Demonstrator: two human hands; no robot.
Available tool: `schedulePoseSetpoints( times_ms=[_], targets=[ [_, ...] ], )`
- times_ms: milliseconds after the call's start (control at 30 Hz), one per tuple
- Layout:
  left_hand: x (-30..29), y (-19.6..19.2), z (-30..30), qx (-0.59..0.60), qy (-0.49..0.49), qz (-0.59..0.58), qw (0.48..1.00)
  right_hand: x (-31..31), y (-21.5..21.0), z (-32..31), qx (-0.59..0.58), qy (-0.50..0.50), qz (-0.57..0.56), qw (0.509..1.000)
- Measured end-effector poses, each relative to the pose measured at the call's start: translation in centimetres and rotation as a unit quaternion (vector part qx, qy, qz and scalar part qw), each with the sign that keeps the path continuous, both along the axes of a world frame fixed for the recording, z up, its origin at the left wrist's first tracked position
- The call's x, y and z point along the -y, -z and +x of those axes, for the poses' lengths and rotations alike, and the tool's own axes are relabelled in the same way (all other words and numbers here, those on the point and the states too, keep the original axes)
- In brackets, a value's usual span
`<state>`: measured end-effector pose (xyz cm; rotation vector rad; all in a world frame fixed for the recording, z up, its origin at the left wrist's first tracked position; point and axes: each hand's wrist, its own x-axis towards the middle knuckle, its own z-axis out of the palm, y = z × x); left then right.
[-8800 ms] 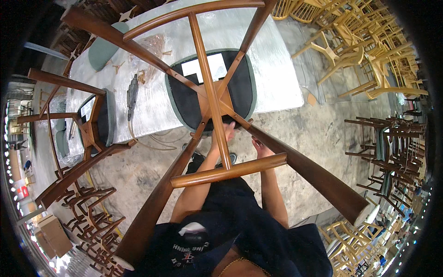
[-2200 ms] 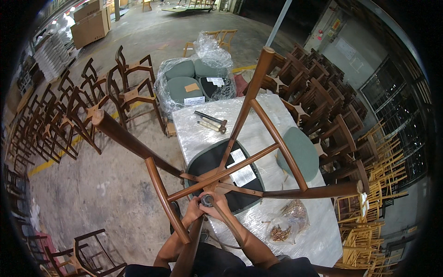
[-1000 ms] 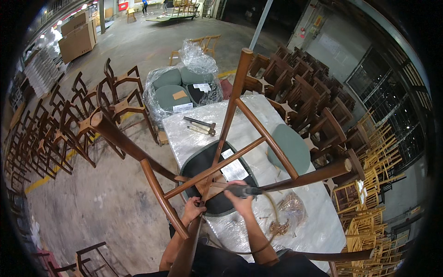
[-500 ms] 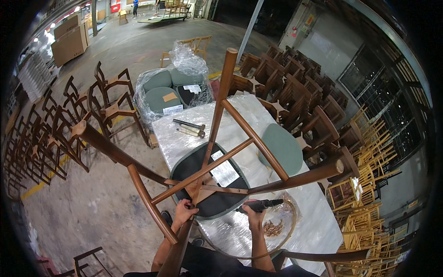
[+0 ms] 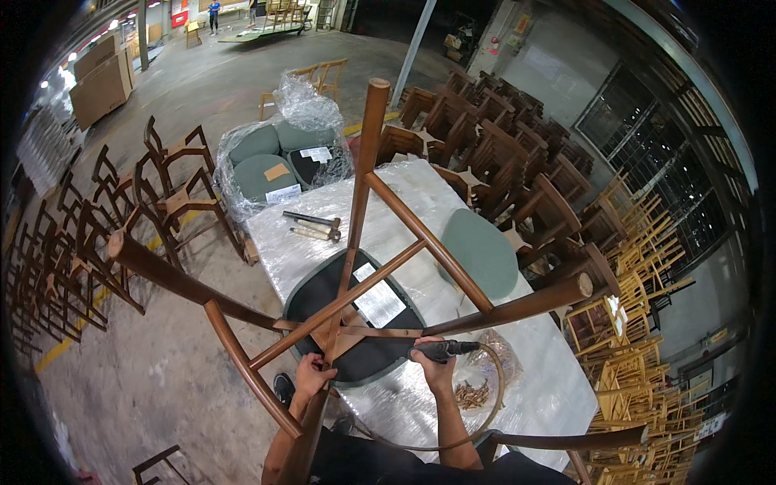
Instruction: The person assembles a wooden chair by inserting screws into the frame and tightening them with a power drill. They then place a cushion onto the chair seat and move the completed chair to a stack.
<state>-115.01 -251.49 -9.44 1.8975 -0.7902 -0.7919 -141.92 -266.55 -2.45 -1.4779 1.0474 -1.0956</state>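
Observation:
An upturned brown wooden chair frame (image 5: 394, 262) stands with its legs raised over a dark seat pad (image 5: 373, 365), which lies underside up with a white label (image 5: 378, 301). My left hand (image 5: 312, 377) is at the near end of the frame's crossed wooden braces, beside the near leg. Its fingertips are pinched together; whatever is between them is too small to make out. My right hand (image 5: 435, 370) grips a black power screwdriver (image 5: 449, 349) with a hose (image 5: 499, 388) trailing from its back end. The screwdriver is just right of the seat pad, apart from my left hand.
On the plastic-wrapped table (image 5: 388, 190) lie a hammer (image 5: 311, 220), a green seat pad (image 5: 479, 252) and a bag of screws (image 5: 473, 394). Wrapped seats (image 5: 267, 174) sit beyond its far left corner. Chair frames (image 5: 182, 202) crowd the left; stacked chairs (image 5: 517, 170) fill the right.
The whole view has shifted, so the scene sits further left. My right hand and the screwdriver have risen slightly. My left hand stays pinched at the braces.

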Motion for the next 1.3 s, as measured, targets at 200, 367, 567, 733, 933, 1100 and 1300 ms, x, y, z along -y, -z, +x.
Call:
schedulePoseSetpoints(
  times_ms=[200,367,567,733,933,1100,1300],
  targets=[
    [1.3,-0.6,-0.3,-0.114,0.003,-0.021,0.993,0.9,-0.8,0.4,0.028,0.046,0.018,0.998],
    [1.6,2.4,-0.6,-0.095,0.005,-0.041,0.995,2.2,-0.3,1.7,0.085,0.122,0.003,0.989],
    [0.5,7.1,0.4,-0.051,0.002,-0.015,0.999,3.3,0.5,3.4,0.1,0.118,0.007,0.988],
    [0.8,7.0,-0.3,-0.034,0.01,0.025,0.999,3.2,1.4,3.2,0.057,0.133,-0.001,0.99],
    [0.7,7.2,0.0,-0.046,-0.001,0.007,0.999,3.6,2.1,3.7,0.059,0.128,0.001,0.99],
    [0.8,7.1,-0.1,-0.017,0.008,-0.013,1.0,4.4,2.5,4.1,0.028,0.141,0.006,0.99],
    [0.8,7.5,0.3,-0.023,0.014,-0.002,1.0,7.1,1.9,3.6,-0.005,0.009,0.054,0.999]
  ],
)
